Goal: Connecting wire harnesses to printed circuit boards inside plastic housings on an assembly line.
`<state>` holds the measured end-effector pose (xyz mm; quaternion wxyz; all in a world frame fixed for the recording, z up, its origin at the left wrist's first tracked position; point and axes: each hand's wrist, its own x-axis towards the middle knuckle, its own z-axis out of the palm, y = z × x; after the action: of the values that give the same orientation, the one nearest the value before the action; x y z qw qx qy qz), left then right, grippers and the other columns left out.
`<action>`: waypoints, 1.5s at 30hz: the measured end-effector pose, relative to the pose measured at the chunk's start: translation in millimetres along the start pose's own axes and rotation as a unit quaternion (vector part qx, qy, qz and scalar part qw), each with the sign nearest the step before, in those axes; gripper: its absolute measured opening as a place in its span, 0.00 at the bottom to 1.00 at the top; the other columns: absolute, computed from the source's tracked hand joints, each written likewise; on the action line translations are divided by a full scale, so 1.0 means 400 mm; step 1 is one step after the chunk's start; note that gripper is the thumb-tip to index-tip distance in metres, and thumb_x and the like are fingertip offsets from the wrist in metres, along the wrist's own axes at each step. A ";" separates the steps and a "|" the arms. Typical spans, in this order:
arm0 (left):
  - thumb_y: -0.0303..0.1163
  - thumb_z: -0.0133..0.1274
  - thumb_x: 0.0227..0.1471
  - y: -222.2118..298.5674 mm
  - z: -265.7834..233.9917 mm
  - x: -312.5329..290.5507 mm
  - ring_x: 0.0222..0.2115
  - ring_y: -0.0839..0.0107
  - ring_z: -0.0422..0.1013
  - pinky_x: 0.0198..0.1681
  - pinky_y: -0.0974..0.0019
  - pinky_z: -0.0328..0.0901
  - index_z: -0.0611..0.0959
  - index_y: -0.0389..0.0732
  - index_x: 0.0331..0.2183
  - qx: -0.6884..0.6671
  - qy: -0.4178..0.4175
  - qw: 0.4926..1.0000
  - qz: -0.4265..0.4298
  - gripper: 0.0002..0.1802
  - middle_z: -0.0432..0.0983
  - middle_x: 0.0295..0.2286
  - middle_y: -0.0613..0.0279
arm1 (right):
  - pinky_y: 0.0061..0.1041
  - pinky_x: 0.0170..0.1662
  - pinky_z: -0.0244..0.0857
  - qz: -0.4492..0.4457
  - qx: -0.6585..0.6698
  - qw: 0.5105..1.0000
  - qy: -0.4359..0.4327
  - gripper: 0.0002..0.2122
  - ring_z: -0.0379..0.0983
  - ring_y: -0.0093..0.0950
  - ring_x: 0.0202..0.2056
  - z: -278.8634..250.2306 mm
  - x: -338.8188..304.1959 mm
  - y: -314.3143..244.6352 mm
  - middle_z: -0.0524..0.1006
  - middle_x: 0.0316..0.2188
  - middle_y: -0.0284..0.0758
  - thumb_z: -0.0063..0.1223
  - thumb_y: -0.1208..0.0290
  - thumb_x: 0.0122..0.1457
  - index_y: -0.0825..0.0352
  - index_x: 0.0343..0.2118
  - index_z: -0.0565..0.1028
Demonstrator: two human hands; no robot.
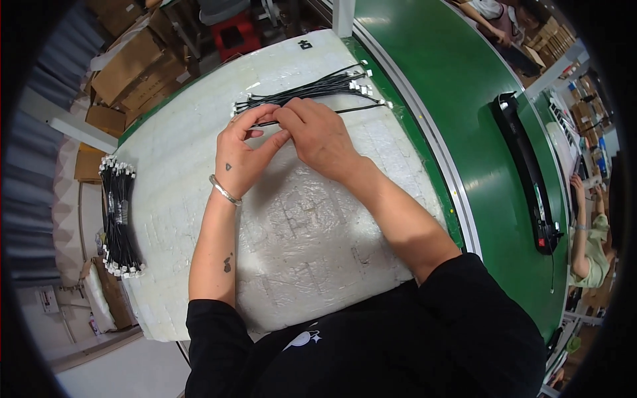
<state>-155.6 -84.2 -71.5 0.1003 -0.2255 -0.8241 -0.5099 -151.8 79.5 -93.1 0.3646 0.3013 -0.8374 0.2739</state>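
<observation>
Head view: well left of the fingers, a thick sheaf of thin black cables with white plastic connectors [120, 215] lies near the left edge of a white, film-wrapped, foam-like pad [172, 199]; it should be light but floppy at both ends, best taken round its middle. The left hand [247, 147] has thumb and index finger bent toward each other, seemingly pinching a slim black cable with a white end connector [361, 108], which appears to run rightward from these fingertips, behind the right knuckles. The right hand [318, 132] has its fingers curled in against the left ones; their tips are hidden, so I cannot tell what they press on. This cable should weigh little, bend easily and slip a bit; just behind the connector looks the surest hold, without tugging the wire joint. Just beyond the fingers, a loose pile of black cables with white connectors [325, 86] fans rightward and could snag. For room, the pad stretches left of and below the fingers, its wrinkled film probably slick; to their right its edge nears a silver metal rail [430, 136] along a green conveyor belt [478, 146]
</observation>
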 end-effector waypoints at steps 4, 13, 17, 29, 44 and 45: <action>0.31 0.64 0.41 0.047 -0.015 -0.007 0.39 0.72 0.73 0.38 0.71 0.67 0.80 0.43 0.41 0.000 0.010 0.999 0.034 0.21 0.77 0.37 0.63 | 0.28 0.32 0.63 -0.006 -0.002 0.999 0.043 0.11 0.68 0.30 0.30 -0.006 0.013 -0.011 0.68 0.26 0.32 0.51 0.78 0.45 0.63 0.34 0.72; 0.29 0.59 0.49 0.058 -0.003 -0.011 0.33 0.80 0.70 0.34 0.77 0.64 0.81 0.40 0.41 -0.014 0.036 0.999 0.000 0.15 0.77 0.34 0.69 | 0.28 0.34 0.63 -0.029 0.004 0.998 0.053 0.09 0.68 0.31 0.31 -0.007 0.022 -0.016 0.69 0.26 0.33 0.49 0.79 0.46 0.65 0.34 0.72; 0.32 0.58 0.50 0.049 -0.003 -0.002 0.28 0.75 0.72 0.29 0.74 0.66 0.83 0.41 0.35 -0.022 0.070 0.997 0.018 0.09 0.78 0.31 0.64 | 0.30 0.36 0.63 -0.033 0.040 0.998 0.039 0.10 0.67 0.33 0.33 -0.007 0.022 -0.021 0.69 0.28 0.35 0.48 0.81 0.45 0.66 0.33 0.71; 0.33 0.49 0.58 -0.043 -0.005 0.001 0.22 0.82 0.66 0.27 0.76 0.64 0.80 0.37 0.34 -0.253 -0.009 0.953 -0.164 0.10 0.72 0.23 0.69 | 0.30 0.35 0.62 -0.015 -0.057 0.997 -0.042 0.12 0.67 0.33 0.33 -0.060 0.036 -0.012 0.72 0.28 0.33 0.50 0.84 0.41 0.65 0.32 0.72; 0.32 0.52 0.54 -0.032 0.124 -0.070 0.23 0.73 0.70 0.28 0.71 0.66 0.76 0.39 0.42 -0.123 -0.035 0.987 -0.095 0.13 0.75 0.26 0.61 | 0.39 0.27 0.69 0.076 -0.293 0.947 -0.106 0.03 0.75 0.38 0.26 -0.128 0.081 0.319 0.76 0.20 0.38 0.52 0.72 0.46 0.63 0.23 0.72; 0.32 0.53 0.52 -0.065 0.117 -0.078 0.23 0.71 0.70 0.28 0.70 0.66 0.77 0.39 0.39 -0.068 -0.082 0.994 -0.007 0.12 0.74 0.26 0.59 | 0.39 0.30 0.70 0.189 -0.328 0.908 -0.180 0.05 0.77 0.40 0.28 -0.138 0.121 0.364 0.78 0.25 0.41 0.52 0.70 0.46 0.64 0.25 0.74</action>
<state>-137.6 -60.7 -126.0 0.0133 -0.2673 -0.7945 -0.5451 -256.5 199.8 -58.2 0.2274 0.0452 -0.9727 -0.0112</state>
